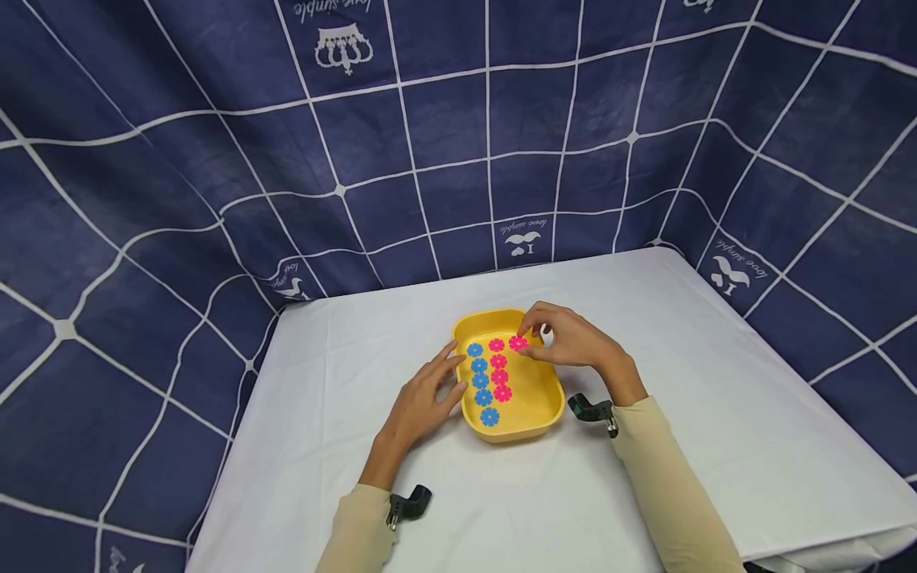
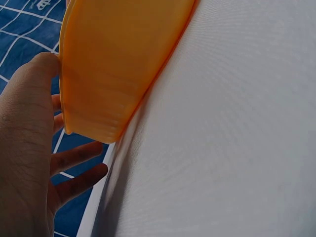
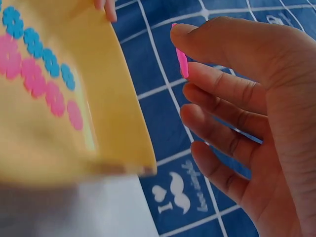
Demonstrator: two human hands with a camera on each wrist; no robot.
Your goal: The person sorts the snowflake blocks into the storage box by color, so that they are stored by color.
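Observation:
A yellow tray [image 1: 533, 406] sits on the table with a column of several blue flower-shaped pieces [image 1: 479, 365] and, beside it, a column of several pink ones [image 1: 498, 361]. Over the tray's far right part, my right hand [image 1: 573, 338] pinches another pink flower-shaped piece [image 3: 182, 61] between thumb and index finger. That piece shows edge-on in the right wrist view, its other fingers loosely bent below. My left hand [image 1: 423, 398] lies along the tray's left rim, fingers spread and relaxed. In the left wrist view its thumb touches the orange-looking tray wall [image 2: 108, 74].
A white cloth [image 1: 301, 446] covers the table around the tray. Behind and at the sides hangs a dark blue curtain [image 1: 444, 119] with white grid lines. Each wrist carries a black camera mount [image 1: 411, 503].

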